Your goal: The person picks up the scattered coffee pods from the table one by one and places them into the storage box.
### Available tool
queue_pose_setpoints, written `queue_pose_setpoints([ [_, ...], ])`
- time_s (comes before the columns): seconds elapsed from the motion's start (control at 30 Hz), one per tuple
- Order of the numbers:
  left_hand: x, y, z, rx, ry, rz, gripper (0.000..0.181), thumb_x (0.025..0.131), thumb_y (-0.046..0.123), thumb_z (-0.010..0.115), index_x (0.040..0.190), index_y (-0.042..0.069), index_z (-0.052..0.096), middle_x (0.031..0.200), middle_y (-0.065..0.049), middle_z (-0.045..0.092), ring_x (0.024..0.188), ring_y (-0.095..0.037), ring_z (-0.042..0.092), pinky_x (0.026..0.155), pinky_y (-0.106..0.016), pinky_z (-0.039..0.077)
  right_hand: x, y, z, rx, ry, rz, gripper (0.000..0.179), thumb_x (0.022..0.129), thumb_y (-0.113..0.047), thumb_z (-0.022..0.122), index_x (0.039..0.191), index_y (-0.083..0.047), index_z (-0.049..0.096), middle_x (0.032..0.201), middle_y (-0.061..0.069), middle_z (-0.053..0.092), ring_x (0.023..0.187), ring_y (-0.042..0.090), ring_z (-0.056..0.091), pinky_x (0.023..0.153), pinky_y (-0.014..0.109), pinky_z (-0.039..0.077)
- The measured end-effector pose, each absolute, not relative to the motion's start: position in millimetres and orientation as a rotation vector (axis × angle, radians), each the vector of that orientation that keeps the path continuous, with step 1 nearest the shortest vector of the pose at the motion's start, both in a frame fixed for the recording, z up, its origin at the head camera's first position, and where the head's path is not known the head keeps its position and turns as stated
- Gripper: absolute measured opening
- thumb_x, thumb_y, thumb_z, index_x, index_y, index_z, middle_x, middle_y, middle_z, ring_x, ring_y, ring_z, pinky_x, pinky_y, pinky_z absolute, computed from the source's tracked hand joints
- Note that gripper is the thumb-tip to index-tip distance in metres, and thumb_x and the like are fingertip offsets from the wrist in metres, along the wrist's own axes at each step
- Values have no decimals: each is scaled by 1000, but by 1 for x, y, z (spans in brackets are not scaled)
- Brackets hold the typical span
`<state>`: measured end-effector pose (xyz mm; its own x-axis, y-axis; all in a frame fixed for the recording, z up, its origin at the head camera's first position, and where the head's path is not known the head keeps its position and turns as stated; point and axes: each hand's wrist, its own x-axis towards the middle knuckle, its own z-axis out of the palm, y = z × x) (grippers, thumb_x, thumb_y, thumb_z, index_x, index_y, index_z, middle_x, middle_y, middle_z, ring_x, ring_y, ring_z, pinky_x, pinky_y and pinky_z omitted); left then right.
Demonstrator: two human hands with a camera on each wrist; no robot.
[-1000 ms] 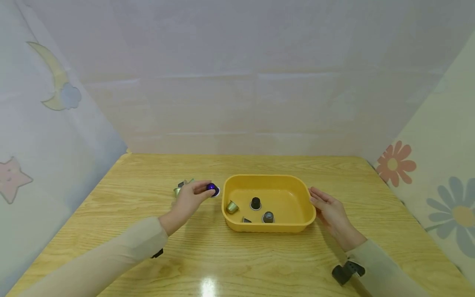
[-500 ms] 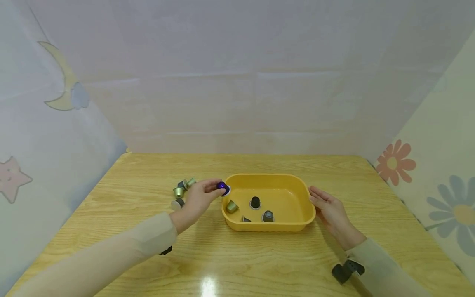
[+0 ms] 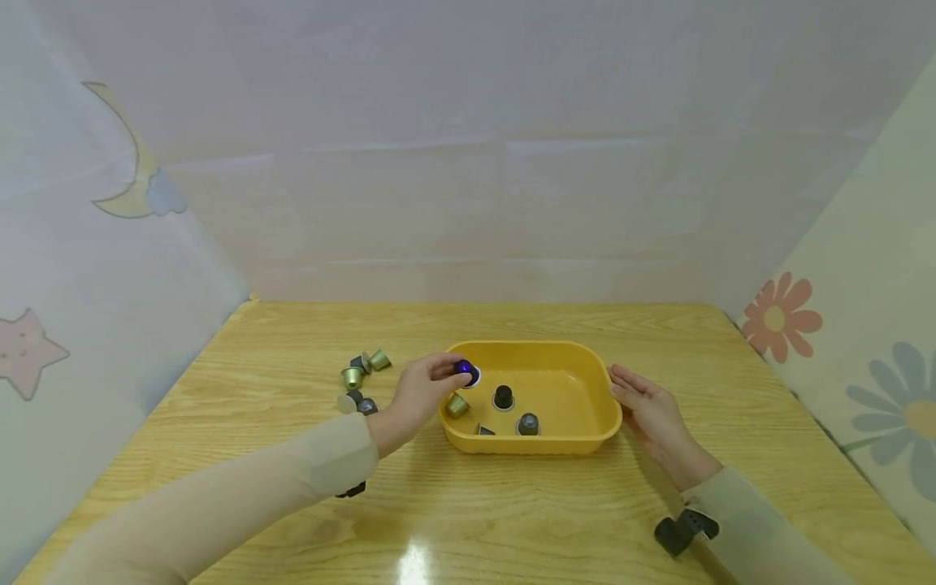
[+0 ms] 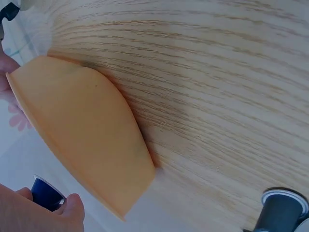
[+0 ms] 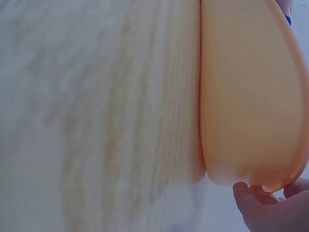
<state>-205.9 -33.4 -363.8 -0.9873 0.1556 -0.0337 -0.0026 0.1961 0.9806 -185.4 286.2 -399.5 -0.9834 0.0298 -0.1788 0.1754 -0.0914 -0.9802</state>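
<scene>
My left hand (image 3: 420,394) pinches a dark blue coffee capsule (image 3: 465,372) between thumb and fingers, over the left end of a yellow plastic tray (image 3: 534,446). The left wrist view shows the same capsule (image 4: 46,195) tilted in the fingertips, above the rim. At the tray's right end, my right hand (image 3: 658,418) touches the outer wall with fairly straight fingers (image 5: 246,195). Inside the tray are a green capsule (image 3: 457,407), a black capsule (image 3: 503,397), a grey capsule (image 3: 529,426) and another, partly hidden by the front wall.
Left of the tray, several capsules lie in a loose group on the wooden table (image 3: 512,512), among them a gold capsule (image 3: 352,378) and a green-gold capsule (image 3: 379,360). A pale printed cloth (image 3: 468,162) stands behind the table and along both sides.
My left hand has carried the blue capsule rightward from beside the tray to over its left end, uncovering more of the loose capsules. The right hand has stayed at the tray.
</scene>
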Motion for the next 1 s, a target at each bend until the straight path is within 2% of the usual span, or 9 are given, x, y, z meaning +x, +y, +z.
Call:
queue_pose_setpoints([
  [0.17, -204, -27, -361, 146, 2311, 1910, 37, 93, 4, 64, 128, -5, 59, 119, -19, 65, 108, -29, 64, 95, -41, 50, -186, 286, -399, 243, 2048, -2231, 57, 103, -9, 48, 153, -1, 21, 152, 9, 26, 103, -11, 55, 95, 19, 46],
  [0.47, -200, -10, -359, 164, 2304, 1861, 35, 92, 5, 66, 126, -5, 60, 118, -18, 65, 109, -28, 63, 95, -39, 50, -186, 285, -399, 253, 2048, -2232, 57, 103, -9, 49, 153, -1, 22, 151, 7, 29, 103, -11, 55, 94, 19, 47],
  [0.73, -202, 1, -363, 173, 2257, 1869, 36, 91, 3, 67, 125, -8, 58, 117, -20, 64, 111, -30, 61, 97, -41, 48, -186, 286, -401, 256, 2026, -2259, 57, 102, -9, 49, 152, -1, 22, 144, -3, 41, 102, -11, 56, 94, 18, 47],
  [1.0, -207, 17, -369, 170, 2244, 1826, 31, 90, 5, 70, 118, -6, 63, 105, -15, 67, 98, -26, 65, 91, -40, 52, -187, 285, -400, 256, 2061, -2231, 58, 103, -10, 49, 153, -1, 21, 153, 11, 26, 102, -11, 55, 94, 18, 46],
])
